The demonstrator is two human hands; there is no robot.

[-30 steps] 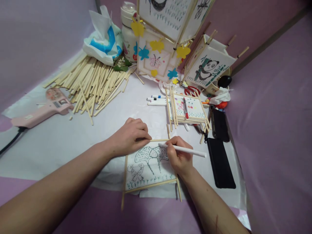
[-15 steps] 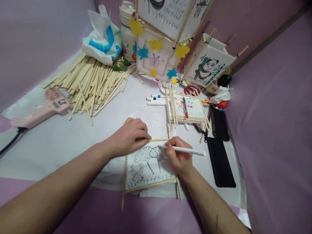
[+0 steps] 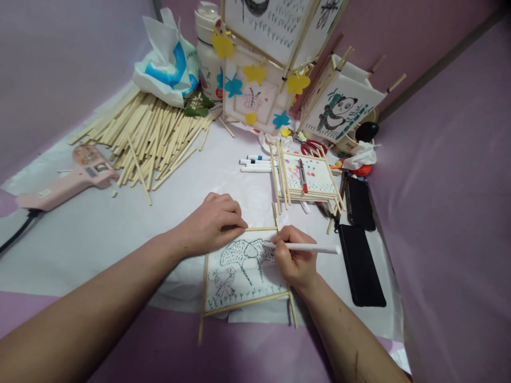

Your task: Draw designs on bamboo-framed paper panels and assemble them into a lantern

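Note:
A white pen [image 3: 313, 248] is pinched in my right hand [image 3: 296, 257], its tip on the right part of a dotted green drawing. That drawing is on a white sheet [image 3: 247, 282] framed by thin wooden sticks, which also shows two small outlined figures and a row of grass marks. My left hand [image 3: 223, 219] rests at the frame's top edge, its fingers closed together at the upper stick [image 3: 261, 229]. Whether those fingers grip the stick or only press on it, I cannot tell.
Left lie a pink glue gun [image 3: 67, 183] and a pile of sticks [image 3: 151, 133]. Stacked frames [image 3: 311, 189], markers [image 3: 255, 164] and panda lanterns [image 3: 339, 111] stand beyond the sheet. Two black phones [image 3: 362, 266] lie right.
My right hand has shifted slightly right and down, taking the pen tip a little to the right over the drawing. My left hand has not moved.

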